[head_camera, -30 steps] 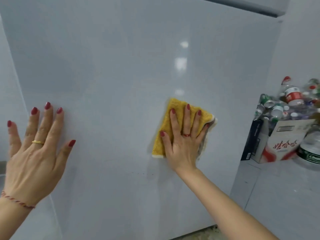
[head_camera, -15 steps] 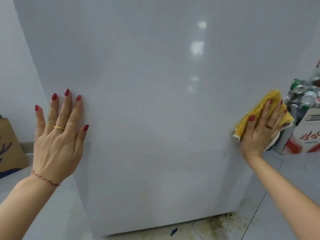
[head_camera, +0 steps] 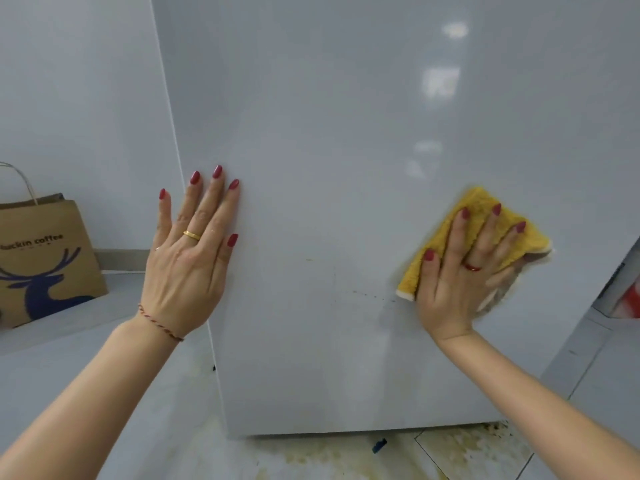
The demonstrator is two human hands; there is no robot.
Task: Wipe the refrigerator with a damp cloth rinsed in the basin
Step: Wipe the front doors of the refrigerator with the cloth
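The white refrigerator [head_camera: 346, 168] fills the middle of the head view, its glossy side panel reaching down to the floor. My left hand [head_camera: 188, 258] lies flat with spread fingers against the panel's left edge. My right hand [head_camera: 464, 271] presses a folded yellow cloth [head_camera: 474, 209] flat on the panel's lower right part, fingers straight over it. Small dark specks [head_camera: 367, 294] dot the panel just left of the cloth. No basin is in view.
A brown paper coffee bag [head_camera: 45, 265] with a blue deer stands on the floor at the left. The floor tiles [head_camera: 346, 455] under the refrigerator are stained yellow-brown. A red and white box [head_camera: 627, 299] shows at the right edge.
My right hand slid the cloth from the panel's middle to its right edge, then back left and a little lower. My left hand stayed flat on the panel. The view shifted down and left.
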